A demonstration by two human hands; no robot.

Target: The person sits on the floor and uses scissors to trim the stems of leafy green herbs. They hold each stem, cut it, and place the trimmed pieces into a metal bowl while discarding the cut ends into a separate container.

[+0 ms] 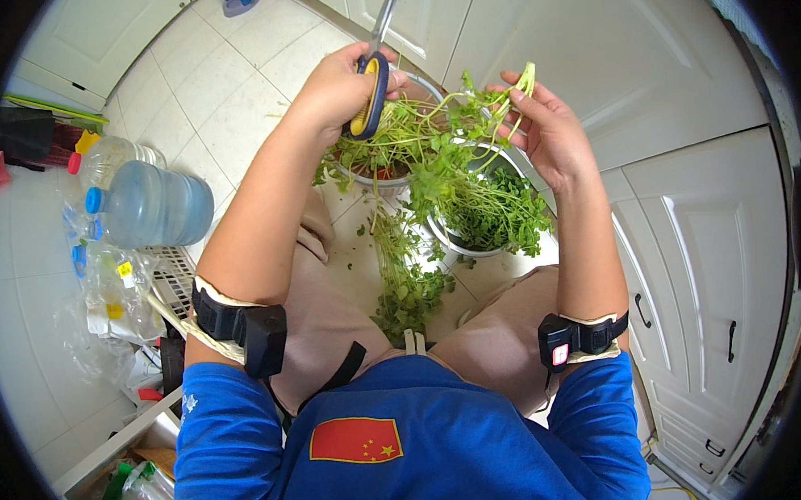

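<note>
My left hand grips the blue-and-yellow handles of a pair of scissors, their blades pointing up and away from me. A bunch of leafy green herb stems is pinched in my right hand, root ends up, its leaves trailing left and down. Below my left hand stands a round tub with loose stems lying across it. A metal basin beside it holds a heap of leafy greens. Between my legs, another bundle of greens lies on the tiled floor.
White cabinet doors rise ahead and to the right. On the left, a large blue water bottle lies on its side by a white rack and plastic bags. An open drawer is at the lower left.
</note>
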